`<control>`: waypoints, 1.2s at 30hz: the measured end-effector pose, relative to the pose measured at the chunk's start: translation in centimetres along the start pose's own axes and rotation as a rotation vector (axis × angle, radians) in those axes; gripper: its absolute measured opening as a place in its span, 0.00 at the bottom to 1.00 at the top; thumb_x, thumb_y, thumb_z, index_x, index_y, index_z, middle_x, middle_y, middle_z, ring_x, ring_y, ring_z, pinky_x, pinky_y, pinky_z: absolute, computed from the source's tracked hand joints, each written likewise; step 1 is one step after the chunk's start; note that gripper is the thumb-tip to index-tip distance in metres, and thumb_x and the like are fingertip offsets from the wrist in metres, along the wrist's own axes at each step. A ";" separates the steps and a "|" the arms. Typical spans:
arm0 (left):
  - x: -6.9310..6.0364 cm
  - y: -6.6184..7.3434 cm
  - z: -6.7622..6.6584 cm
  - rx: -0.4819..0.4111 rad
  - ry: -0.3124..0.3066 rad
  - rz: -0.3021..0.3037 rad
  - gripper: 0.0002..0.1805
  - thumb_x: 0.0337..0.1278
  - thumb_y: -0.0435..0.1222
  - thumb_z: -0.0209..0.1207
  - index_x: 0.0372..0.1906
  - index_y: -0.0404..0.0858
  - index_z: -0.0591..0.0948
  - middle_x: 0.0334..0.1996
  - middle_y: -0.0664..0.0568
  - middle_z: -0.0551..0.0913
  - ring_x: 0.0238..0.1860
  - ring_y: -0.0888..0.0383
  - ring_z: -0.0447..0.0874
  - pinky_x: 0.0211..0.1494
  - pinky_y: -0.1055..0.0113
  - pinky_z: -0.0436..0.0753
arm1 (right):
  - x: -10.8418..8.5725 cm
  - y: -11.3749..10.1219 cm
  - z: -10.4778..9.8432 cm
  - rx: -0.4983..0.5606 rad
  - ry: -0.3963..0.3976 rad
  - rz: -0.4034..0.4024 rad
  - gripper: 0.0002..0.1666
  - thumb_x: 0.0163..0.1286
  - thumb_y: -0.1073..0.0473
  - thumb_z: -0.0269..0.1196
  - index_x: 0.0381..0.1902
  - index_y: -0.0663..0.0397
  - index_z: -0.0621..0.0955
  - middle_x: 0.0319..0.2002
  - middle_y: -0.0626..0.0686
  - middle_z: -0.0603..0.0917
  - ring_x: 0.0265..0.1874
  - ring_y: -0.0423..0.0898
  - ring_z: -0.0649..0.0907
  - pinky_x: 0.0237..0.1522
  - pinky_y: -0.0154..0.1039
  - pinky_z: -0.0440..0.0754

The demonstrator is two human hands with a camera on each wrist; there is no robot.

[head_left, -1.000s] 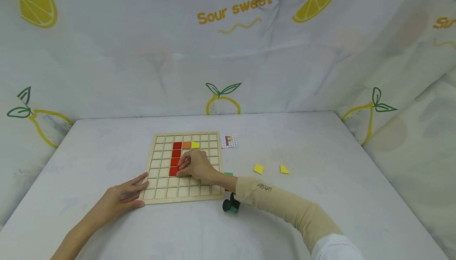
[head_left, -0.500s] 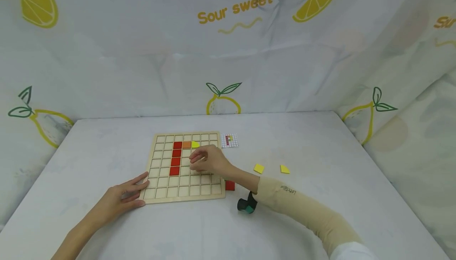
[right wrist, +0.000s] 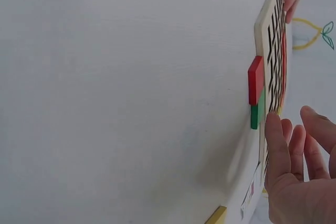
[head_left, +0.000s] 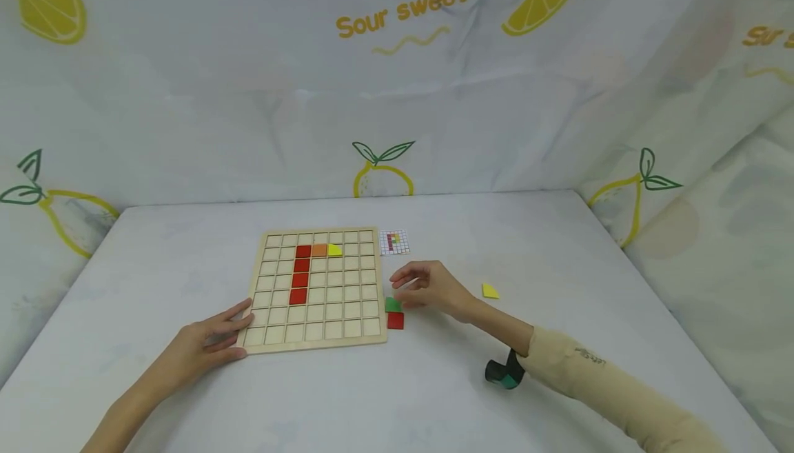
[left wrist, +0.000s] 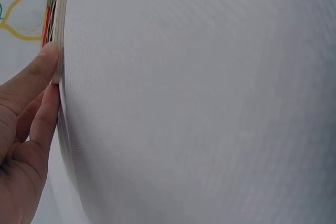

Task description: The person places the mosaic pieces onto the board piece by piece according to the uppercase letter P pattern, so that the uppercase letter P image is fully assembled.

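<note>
Against the left edge of the wooden grid board rests my left hand, thumb near the front corner; the left wrist view shows thumb and a finger of this hand at the board's edge. The board carries a column of red tiles, an orange tile and a yellow rounded tile. My right hand is over the table right of the board, fingers bent and apart, beside a green tile. No piece shows between these fingers in the right wrist view.
A red tile lies just in front of the green one. A pattern card lies by the board's back right corner. Farther right is a yellow quarter-round piece. A dark device hangs at my right wrist.
My right hand has moved right, off the board, uncovering its cells and the green and red tiles. A yellow square tile is now hidden from the head view. My left hand stays at the board.
</note>
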State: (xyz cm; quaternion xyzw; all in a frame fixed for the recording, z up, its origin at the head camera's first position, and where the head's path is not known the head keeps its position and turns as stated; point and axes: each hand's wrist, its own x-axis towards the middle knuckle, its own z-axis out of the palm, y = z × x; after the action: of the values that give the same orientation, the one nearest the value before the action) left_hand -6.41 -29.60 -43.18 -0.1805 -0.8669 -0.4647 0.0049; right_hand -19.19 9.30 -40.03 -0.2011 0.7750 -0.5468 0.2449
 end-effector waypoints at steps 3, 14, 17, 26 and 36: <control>0.0 0.0 0.0 -0.004 -0.001 -0.008 0.30 0.47 0.31 0.69 0.57 0.24 0.75 0.67 0.72 0.61 0.59 0.84 0.62 0.50 0.84 0.79 | -0.1 0.4 0.1 -0.034 0.010 0.006 0.16 0.64 0.66 0.66 0.49 0.68 0.79 0.42 0.58 0.83 0.34 0.48 0.84 0.40 0.35 0.88; 0.0 0.1 0.3 -0.025 -0.011 -0.008 0.30 0.49 0.31 0.68 0.58 0.24 0.75 0.70 0.48 0.64 0.60 0.82 0.63 0.52 0.82 0.79 | 0.9 0.6 0.1 -0.053 0.084 -0.032 0.15 0.66 0.65 0.63 0.49 0.68 0.79 0.44 0.60 0.83 0.39 0.51 0.83 0.41 0.34 0.87; 0.1 0.1 0.1 -0.045 -0.009 -0.002 0.30 0.49 0.31 0.68 0.58 0.23 0.75 0.70 0.58 0.64 0.60 0.82 0.63 0.52 0.82 0.79 | 0.9 0.6 -0.2 -0.056 0.096 -0.035 0.15 0.67 0.66 0.63 0.50 0.68 0.79 0.45 0.60 0.83 0.41 0.50 0.83 0.42 0.32 0.85; 0.0 0.0 0.0 -0.030 -0.008 -0.022 0.30 0.48 0.31 0.69 0.58 0.24 0.75 0.69 0.67 0.62 0.59 0.83 0.62 0.51 0.83 0.78 | -0.5 1.1 -0.7 -0.063 0.103 0.025 0.16 0.66 0.63 0.64 0.50 0.64 0.79 0.46 0.57 0.83 0.43 0.49 0.83 0.48 0.35 0.85; -0.1 0.2 0.1 -0.012 -0.011 -0.029 0.30 0.49 0.33 0.68 0.58 0.25 0.75 0.70 0.47 0.64 0.59 0.83 0.63 0.52 0.82 0.79 | -2.8 1.9 -0.2 -0.109 -0.041 -0.003 0.17 0.60 0.66 0.69 0.47 0.62 0.82 0.41 0.54 0.85 0.37 0.45 0.83 0.44 0.28 0.83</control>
State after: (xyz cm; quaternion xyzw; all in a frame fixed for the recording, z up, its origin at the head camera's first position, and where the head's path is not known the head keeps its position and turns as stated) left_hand -6.27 -29.46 -43.11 -0.1707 -0.8666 -0.4689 -0.0075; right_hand -17.18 11.65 -41.33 -0.2265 0.7980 -0.5000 0.2488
